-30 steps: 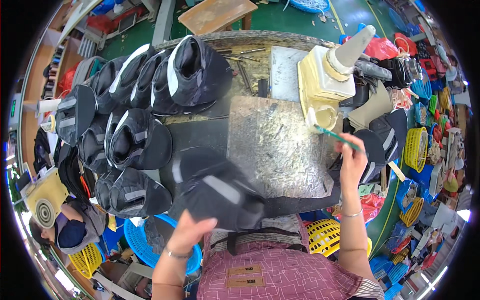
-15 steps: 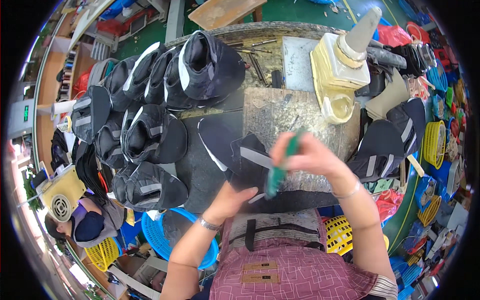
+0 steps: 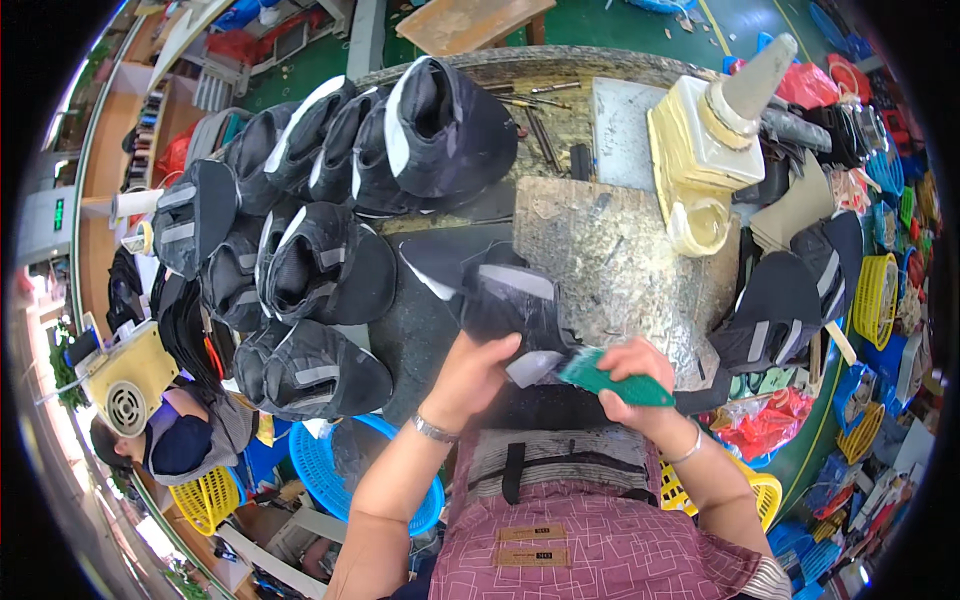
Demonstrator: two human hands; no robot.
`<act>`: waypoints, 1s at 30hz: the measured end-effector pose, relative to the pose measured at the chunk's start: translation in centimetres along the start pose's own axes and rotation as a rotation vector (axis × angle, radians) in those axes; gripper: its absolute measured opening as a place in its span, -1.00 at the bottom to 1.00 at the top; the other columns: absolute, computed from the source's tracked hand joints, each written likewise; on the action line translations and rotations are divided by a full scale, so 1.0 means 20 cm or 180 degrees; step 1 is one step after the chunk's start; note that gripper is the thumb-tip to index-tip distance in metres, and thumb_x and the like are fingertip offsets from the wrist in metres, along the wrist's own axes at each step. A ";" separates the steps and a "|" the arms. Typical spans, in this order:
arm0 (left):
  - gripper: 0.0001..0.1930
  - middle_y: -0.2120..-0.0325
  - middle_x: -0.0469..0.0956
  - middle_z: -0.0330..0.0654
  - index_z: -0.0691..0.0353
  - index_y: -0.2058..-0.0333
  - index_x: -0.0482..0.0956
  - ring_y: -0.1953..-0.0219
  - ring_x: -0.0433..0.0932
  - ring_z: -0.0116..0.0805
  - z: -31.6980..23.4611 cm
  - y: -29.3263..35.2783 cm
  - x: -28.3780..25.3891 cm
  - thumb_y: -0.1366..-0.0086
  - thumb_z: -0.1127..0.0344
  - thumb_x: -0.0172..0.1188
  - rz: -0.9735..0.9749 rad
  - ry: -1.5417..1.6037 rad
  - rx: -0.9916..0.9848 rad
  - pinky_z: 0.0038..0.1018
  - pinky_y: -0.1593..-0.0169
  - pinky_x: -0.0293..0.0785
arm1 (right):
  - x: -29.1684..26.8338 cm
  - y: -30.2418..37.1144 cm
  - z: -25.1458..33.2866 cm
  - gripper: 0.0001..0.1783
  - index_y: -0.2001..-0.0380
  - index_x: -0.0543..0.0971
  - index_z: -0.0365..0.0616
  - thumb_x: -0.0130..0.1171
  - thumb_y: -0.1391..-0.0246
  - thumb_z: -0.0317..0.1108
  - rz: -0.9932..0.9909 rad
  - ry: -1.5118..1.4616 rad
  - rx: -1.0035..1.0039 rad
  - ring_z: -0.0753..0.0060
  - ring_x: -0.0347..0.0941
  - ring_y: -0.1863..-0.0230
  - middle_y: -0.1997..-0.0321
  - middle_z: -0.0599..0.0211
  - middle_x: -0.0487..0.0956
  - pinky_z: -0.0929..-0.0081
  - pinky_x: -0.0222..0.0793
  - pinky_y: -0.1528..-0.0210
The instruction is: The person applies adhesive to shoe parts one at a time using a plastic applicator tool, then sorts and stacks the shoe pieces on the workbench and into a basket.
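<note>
At the near edge of the worktop (image 3: 600, 68), roughly midway along it, a black shoe upper (image 3: 510, 300) with pale grey bands lies tilted in the left hand (image 3: 475, 375), whose grip is closed on its near side, thumb on top. The right hand (image 3: 640, 380) has its grip wrapped round a green brush (image 3: 625, 388) — the bristles are right at the upper's near end, beside a grey flap, though firm contact is hard to tell. Just beyond the brush lies a scuffed, stained board (image 3: 590, 240); toward the worktop's far right corner stands a white, glue-smeared dispenser (image 3: 705, 135) with a grey cone on top and a small spout cup (image 3: 698, 228) at its foot. More black uppers (image 3: 455, 130) crowd the left side, and a few others (image 3: 765, 300) sit by the right edge — bands showing.
</note>
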State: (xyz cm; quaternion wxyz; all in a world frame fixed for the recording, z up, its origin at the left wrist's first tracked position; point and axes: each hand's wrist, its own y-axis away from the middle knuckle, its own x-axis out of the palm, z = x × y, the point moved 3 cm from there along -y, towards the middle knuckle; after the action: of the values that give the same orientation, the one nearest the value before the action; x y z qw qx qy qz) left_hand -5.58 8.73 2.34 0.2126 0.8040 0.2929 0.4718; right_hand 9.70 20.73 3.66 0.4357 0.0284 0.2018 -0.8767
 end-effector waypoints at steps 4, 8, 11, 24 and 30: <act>-0.44 0.12 0.35 -0.15 0.25 0.06 0.28 0.07 0.33 -0.28 0.03 -0.04 -0.10 0.09 0.33 0.25 0.0783 -0.2453 0.0283 -0.43 0.04 0.25 | 0.00 0.01 -0.04 -0.75 0.57 0.37 -0.11 0.25 0.38 -0.45 -0.0492 0.0055 0.0348 0.33 0.39 0.46 0.46 0.24 0.48 0.52 0.30 0.39; -0.71 0.33 0.48 -0.06 0.30 0.33 0.48 0.24 0.46 -0.20 0.06 -0.04 -0.02 0.05 0.30 0.19 0.0447 -0.4488 0.0631 -0.39 0.13 0.32 | 0.01 -0.12 -0.08 -0.72 0.52 0.37 -0.15 0.26 0.36 -0.45 -0.0466 -0.0185 0.0559 0.34 0.38 0.44 0.46 0.27 0.47 0.52 0.28 0.36; -0.78 0.37 0.50 -0.08 0.30 0.35 0.49 0.24 0.47 -0.23 -0.03 0.13 0.08 -0.01 0.35 0.13 -0.0133 -0.4061 0.1385 -0.43 0.15 0.34 | -0.10 -0.17 -0.06 -0.79 0.54 0.37 -0.15 0.21 0.28 -0.44 -0.0999 -0.0747 0.0784 0.49 0.35 0.37 0.46 0.29 0.46 0.59 0.25 0.32; -0.58 0.24 0.42 -0.29 0.25 0.15 0.35 0.18 0.40 -0.46 0.19 0.02 -0.07 0.06 0.60 0.15 0.0153 -0.1145 0.0003 -0.50 0.10 0.30 | -0.05 0.00 -0.14 -0.84 0.57 0.36 -0.19 0.17 0.21 -0.49 -0.0235 -0.1310 0.1639 0.65 0.31 0.52 0.56 0.39 0.42 0.67 0.24 0.47; -0.44 0.19 0.39 -0.26 0.26 0.06 0.28 0.13 0.37 -0.42 0.22 -0.04 -0.02 0.15 0.64 0.11 0.0384 -0.1766 -0.0100 -0.49 0.06 0.28 | -0.01 -0.19 -0.04 -0.81 0.57 0.37 -0.15 0.20 0.29 -0.49 -0.0693 -0.1213 0.0923 0.54 0.37 0.46 0.50 0.41 0.44 0.58 0.29 0.41</act>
State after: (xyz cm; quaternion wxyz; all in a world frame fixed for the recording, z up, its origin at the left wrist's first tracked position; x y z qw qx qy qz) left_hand -2.00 8.73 -0.46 0.2686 0.9150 0.1677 0.2500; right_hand 6.84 23.26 4.29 0.3603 -0.0969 -0.0098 -0.9277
